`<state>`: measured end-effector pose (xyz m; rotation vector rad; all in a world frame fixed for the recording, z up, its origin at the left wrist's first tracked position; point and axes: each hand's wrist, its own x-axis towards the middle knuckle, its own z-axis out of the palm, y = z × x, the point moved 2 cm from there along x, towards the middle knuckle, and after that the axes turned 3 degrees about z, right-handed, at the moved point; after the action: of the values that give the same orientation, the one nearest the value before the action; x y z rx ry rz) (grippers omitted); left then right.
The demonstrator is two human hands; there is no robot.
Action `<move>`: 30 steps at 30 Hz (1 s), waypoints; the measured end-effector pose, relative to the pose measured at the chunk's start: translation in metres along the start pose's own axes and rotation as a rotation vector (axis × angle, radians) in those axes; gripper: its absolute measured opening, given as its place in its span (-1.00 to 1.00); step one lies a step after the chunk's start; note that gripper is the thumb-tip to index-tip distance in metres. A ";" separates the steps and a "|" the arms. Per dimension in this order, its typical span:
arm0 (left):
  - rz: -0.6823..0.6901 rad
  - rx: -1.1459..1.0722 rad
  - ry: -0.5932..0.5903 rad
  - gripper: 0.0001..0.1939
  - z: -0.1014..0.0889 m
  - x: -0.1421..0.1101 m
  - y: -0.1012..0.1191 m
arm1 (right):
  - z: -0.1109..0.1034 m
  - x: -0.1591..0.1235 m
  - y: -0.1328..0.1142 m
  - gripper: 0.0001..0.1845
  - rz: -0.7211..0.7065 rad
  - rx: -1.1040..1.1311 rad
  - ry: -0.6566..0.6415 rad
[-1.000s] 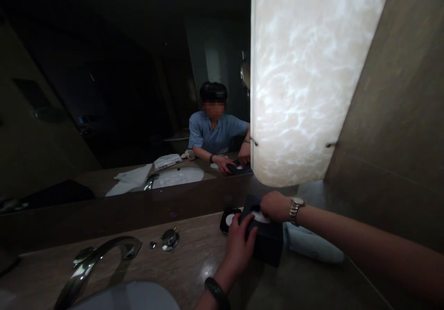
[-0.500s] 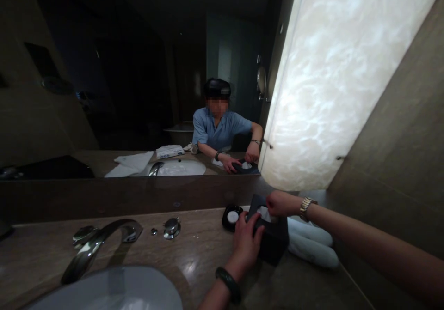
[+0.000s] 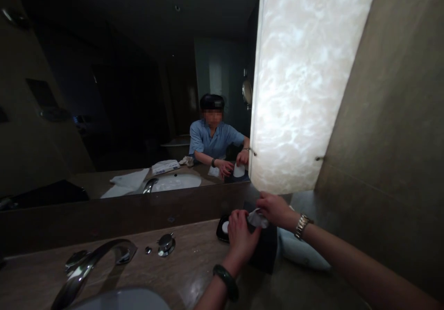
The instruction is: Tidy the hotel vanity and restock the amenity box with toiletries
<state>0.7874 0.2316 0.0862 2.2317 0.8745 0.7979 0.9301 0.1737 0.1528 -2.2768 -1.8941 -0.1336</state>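
Note:
A white tissue (image 3: pixel 258 218) stands up out of a dark tissue box (image 3: pixel 265 254) at the right of the counter. The fingers of my right hand (image 3: pixel 279 212) pinch the tissue's top. On the other side of the box is my left hand (image 3: pixel 241 238), its fingers apart and curved close to the tissue; whether it touches the tissue or the box I cannot tell. Just left of the box, partly behind my left hand, lies a black dish (image 3: pixel 222 235) with a round white item (image 3: pixel 225 227) in it.
Right of the box lie pale rolled towels (image 3: pixel 301 251). A chrome faucet (image 3: pixel 92 259), its knob (image 3: pixel 166 243) and a white sink (image 3: pixel 121 300) are on the left. Behind the counter rises a mirror (image 3: pixel 138 130) with a person's reflection, beside a lit panel (image 3: pixel 305 79).
My right hand has drawn the tissue up out of the box opening. My left hand's fingers have shifted up beside the tissue. The view has turned slightly.

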 end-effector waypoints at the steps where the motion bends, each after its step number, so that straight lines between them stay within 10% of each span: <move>1: 0.010 -0.014 0.009 -0.57 0.000 0.000 0.002 | -0.006 0.001 -0.006 -0.77 -0.009 -0.017 0.049; 5: 0.087 -0.074 0.087 -0.41 -0.010 0.010 0.013 | -0.039 0.014 -0.026 -0.74 -0.062 -0.001 0.201; 9: 0.087 -0.004 0.088 -0.67 -0.024 0.037 0.020 | -0.059 0.020 -0.021 -0.78 -0.001 0.252 0.404; 12: 0.016 -0.091 0.006 -0.88 -0.027 0.058 0.012 | -0.040 0.003 -0.010 -0.74 0.153 0.364 0.485; 19: -0.310 -0.616 -0.105 -0.86 -0.011 0.075 -0.001 | 0.057 -0.013 -0.013 -0.82 0.172 0.477 0.227; 24: -0.357 -0.708 -0.065 -0.46 -0.012 0.064 -0.009 | 0.050 0.016 0.002 -0.63 0.263 0.683 0.306; 30: -0.363 -0.749 -0.072 -0.70 -0.011 0.046 -0.021 | 0.026 0.026 0.013 -0.62 0.281 0.712 0.435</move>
<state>0.7992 0.2817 0.0924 1.3915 0.7498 0.7103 0.9462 0.2017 0.1314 -1.7997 -1.1413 0.0724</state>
